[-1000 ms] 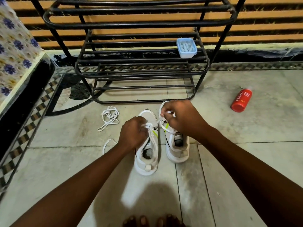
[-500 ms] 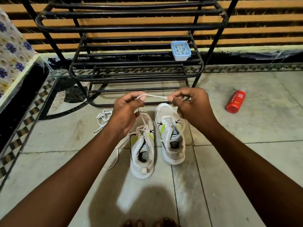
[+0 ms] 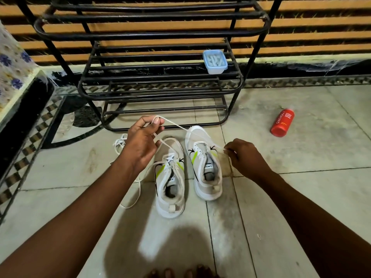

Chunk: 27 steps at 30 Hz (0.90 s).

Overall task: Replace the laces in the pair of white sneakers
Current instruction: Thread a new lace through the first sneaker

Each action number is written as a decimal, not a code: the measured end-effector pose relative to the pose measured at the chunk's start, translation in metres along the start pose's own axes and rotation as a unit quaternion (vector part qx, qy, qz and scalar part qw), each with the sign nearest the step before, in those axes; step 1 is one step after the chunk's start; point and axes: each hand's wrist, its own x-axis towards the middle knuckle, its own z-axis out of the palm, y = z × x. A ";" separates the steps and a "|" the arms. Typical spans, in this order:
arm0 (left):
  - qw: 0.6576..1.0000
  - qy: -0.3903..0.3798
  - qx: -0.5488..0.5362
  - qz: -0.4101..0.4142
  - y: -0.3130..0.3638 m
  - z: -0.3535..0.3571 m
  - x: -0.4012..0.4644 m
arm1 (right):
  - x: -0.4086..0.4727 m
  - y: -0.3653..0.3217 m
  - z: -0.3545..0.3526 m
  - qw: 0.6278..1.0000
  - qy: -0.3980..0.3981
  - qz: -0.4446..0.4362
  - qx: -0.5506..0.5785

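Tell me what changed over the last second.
Both hands lifted off the white sneakers, drawing a white lace up. The left hand rose; the right hand swung right and down, stretching it. Sneakers, red bottle and loose lace bundle stayed.

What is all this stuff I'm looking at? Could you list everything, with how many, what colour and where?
sneakers: two, white with lime-green accents, side by side on the floor, toes toward the rack.
lace: one, white, stretched between both hands and running down to the left-hand sneaker.
loose lace: one bundle, white, on the floor left of the shoes.
shoe rack: one, black metal, beyond the shoes.
container: one, pale blue plastic, on a rack shelf, right side.
bottle: one, red, lying on the floor at right.
floor: pale tiles.
patterned cloth: white with blue flowers, far left.
left hand: pinches the lace, raised.
right hand: pinches the lace's other end.
toes: bottom edge.
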 end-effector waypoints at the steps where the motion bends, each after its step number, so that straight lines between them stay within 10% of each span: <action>1: 1.000 -0.003 0.006 0.000 -0.001 0.002 0.000 | -0.002 0.001 0.001 1.000 -0.008 0.002 -0.003; 15: 0.928 -0.031 0.372 -0.017 -0.016 0.027 0.024 | 0.013 -0.074 -0.001 0.977 0.084 0.077 0.178; 23: 0.885 0.039 0.464 -0.023 -0.055 -0.026 0.003 | 0.008 -0.112 0.003 0.797 -0.002 0.239 0.555; 27: 0.898 0.104 0.427 0.027 -0.062 -0.037 -0.017 | 0.006 -0.120 0.015 0.776 -0.026 0.247 0.579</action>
